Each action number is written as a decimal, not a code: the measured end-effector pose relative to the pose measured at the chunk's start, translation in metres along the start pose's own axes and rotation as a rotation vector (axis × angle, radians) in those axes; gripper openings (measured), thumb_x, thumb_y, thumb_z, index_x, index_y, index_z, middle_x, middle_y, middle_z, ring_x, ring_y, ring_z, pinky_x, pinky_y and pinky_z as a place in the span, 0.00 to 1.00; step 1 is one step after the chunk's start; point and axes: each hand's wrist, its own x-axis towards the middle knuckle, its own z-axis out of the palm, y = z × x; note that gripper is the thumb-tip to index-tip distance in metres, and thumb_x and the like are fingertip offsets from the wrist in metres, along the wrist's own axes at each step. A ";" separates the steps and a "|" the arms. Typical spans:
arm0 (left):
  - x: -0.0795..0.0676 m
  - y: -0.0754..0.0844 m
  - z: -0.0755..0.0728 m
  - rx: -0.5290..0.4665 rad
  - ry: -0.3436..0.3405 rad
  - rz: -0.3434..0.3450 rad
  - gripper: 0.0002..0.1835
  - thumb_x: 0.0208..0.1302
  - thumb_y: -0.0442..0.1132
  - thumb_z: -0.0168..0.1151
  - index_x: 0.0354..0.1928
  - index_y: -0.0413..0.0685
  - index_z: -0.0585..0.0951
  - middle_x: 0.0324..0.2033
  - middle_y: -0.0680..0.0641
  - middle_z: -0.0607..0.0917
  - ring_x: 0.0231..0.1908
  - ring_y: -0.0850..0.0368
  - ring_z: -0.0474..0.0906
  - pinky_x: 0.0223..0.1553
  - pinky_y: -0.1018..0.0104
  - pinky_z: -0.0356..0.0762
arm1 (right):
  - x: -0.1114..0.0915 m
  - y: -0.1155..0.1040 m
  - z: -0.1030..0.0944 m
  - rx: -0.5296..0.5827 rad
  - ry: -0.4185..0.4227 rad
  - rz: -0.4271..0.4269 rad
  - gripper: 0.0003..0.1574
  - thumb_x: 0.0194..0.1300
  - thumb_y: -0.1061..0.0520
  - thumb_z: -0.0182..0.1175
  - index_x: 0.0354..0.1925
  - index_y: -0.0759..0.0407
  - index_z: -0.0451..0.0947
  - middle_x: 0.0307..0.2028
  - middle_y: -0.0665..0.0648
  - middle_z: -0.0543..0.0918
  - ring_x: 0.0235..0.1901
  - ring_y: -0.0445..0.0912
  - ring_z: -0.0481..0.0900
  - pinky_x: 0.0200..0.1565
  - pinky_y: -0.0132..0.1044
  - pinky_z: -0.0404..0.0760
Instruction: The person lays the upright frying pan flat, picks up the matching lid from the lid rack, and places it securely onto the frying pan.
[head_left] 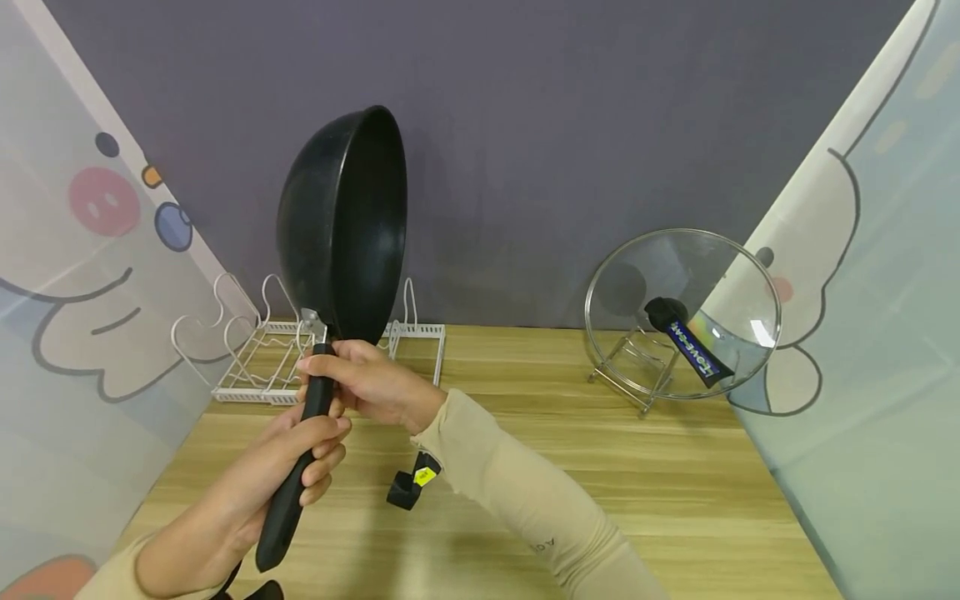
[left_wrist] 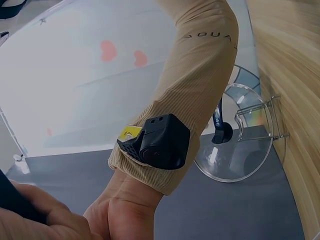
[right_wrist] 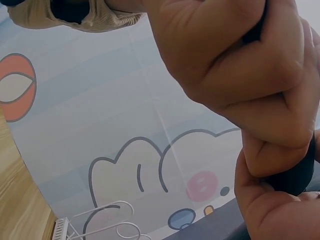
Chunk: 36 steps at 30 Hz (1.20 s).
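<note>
A deep black wok (head_left: 337,225) is held up off the table, tilted on its side with its hollow facing right in the head view. My left hand (head_left: 300,454) grips the middle of its black handle (head_left: 281,517). Just above it, my right hand (head_left: 378,385) holds the upper end of the handle, close to the metal joint, its thumb across the front. In the right wrist view, the fingers of the left hand (right_wrist: 245,75) wrap the handle, with the right hand (right_wrist: 280,215) right beside them. The wok's body is out of sight in the left wrist view.
A white wire rack (head_left: 255,392) stands at the back left, partly behind the wok. At the back right, a glass lid (head_left: 622,258) with a black knob leans upright in a small metal stand (head_left: 622,385). A grey wall (head_left: 525,167) and printed side panels enclose the wooden table (head_left: 675,500).
</note>
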 end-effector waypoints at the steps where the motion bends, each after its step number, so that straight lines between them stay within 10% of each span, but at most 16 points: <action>1: 0.000 0.001 0.000 0.004 0.007 -0.001 0.05 0.72 0.34 0.42 0.38 0.53 0.66 0.20 0.60 0.69 0.16 0.70 0.65 0.16 0.78 0.66 | 0.000 -0.001 0.000 0.004 0.004 -0.001 0.05 0.70 0.64 0.44 0.37 0.63 0.67 0.26 0.53 0.77 0.25 0.38 0.77 0.29 0.25 0.76; 36: 0.010 -0.008 0.014 -0.035 -0.026 0.027 0.03 0.71 0.35 0.44 0.39 0.51 0.65 0.20 0.59 0.68 0.15 0.71 0.66 0.15 0.80 0.66 | -0.013 0.004 0.000 -0.033 0.142 -0.113 0.01 0.66 0.64 0.48 0.36 0.63 0.67 0.19 0.52 0.74 0.15 0.36 0.70 0.16 0.23 0.67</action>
